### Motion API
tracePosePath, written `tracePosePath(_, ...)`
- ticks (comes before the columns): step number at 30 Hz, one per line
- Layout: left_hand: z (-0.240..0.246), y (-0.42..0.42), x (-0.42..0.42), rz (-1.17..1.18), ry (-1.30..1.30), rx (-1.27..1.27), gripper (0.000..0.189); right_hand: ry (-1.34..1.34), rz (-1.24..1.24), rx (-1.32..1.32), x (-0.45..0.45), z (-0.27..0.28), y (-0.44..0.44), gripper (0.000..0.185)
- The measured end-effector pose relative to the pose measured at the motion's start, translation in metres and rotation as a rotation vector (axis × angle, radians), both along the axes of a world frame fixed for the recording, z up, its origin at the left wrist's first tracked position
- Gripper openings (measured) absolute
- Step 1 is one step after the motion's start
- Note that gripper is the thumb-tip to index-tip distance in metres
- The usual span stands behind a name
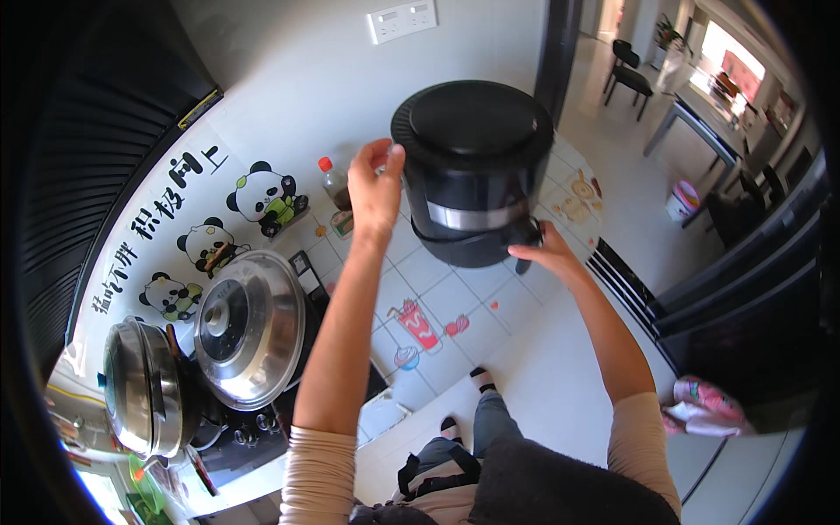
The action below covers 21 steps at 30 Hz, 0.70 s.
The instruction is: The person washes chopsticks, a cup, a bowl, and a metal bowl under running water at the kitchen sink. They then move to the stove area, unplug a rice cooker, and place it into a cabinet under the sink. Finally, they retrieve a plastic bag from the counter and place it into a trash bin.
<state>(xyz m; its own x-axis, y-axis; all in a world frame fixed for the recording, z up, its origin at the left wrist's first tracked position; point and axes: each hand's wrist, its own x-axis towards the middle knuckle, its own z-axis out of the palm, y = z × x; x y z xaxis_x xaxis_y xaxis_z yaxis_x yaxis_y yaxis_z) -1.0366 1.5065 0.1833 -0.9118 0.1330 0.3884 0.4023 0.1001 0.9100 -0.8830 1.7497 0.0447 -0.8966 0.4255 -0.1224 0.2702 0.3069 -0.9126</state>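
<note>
A black air fryer (482,197) with a silver band stands over the tiled countertop (453,295); whether its base touches the tiles is hard to tell. My right hand (554,252) is at its front, wrapped about the basket handle (523,265), thumb on the near side. My left hand (375,187) is raised against the upper left side of the air fryer, thumb and fingers curled towards each other. Whether anything sits between those fingers is not clear. Behind my left wrist is a bottle (335,184) with a red cap and dark liquid.
A lidded steel pan (252,328) and a steel pot (141,387) stand on the gas hob (246,436) at left. A socket panel (402,20) is on the wall. A dark door frame (558,52) borders the counter at right, with a chair (630,79) and a bucket (682,200) beyond.
</note>
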Motion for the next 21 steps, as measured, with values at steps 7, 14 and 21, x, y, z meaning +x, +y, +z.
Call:
tracePosePath(7,0.035,0.045,-0.145,-0.219,-0.379,-0.362,0.084,-0.436,0.277,-0.415,-0.026,0.037,0.019,0.049)
tracePosePath(14,0.035,0.098,-0.166,-0.466,-0.784,-0.375,0.081,-0.482,0.257,-0.910,-0.034,-0.003,0.043,0.046)
tracePosePath(21,0.050,0.083,-0.125,-0.568,-0.635,-0.273,0.068,-0.275,0.404,-0.960,-0.015,-0.047,0.040,0.046)
